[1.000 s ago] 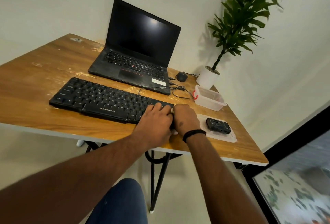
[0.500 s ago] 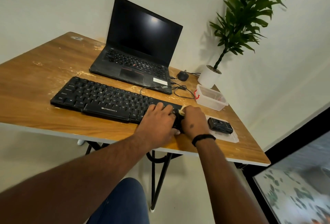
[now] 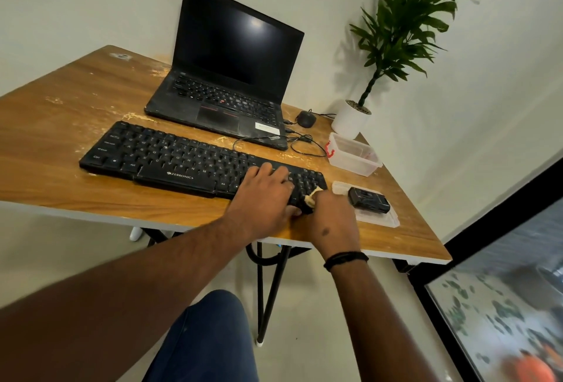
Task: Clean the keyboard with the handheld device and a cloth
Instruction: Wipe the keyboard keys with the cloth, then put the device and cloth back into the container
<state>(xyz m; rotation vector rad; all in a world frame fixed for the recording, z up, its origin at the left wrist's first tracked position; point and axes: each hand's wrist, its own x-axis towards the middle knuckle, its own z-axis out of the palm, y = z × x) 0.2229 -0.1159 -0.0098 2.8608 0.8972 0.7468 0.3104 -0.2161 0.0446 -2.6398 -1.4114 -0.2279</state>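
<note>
The right hand [image 3: 330, 218] pinches a pale cloth [image 3: 312, 195] against the keyboard's [image 3: 170, 159] right end. The left hand [image 3: 263, 198] lies flat on the keys beside it, fingers straight. The keyboard sits on the counter [image 3: 61, 125], a black device [image 3: 368, 200] just to its right, a laptop [image 3: 227, 86] behind.

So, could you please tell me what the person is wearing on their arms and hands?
Both forearms are bare, with no sleeves or gloves in view. The right hand has thin black bands around its wrist. The left hand shows no ring, watch or band.
</note>
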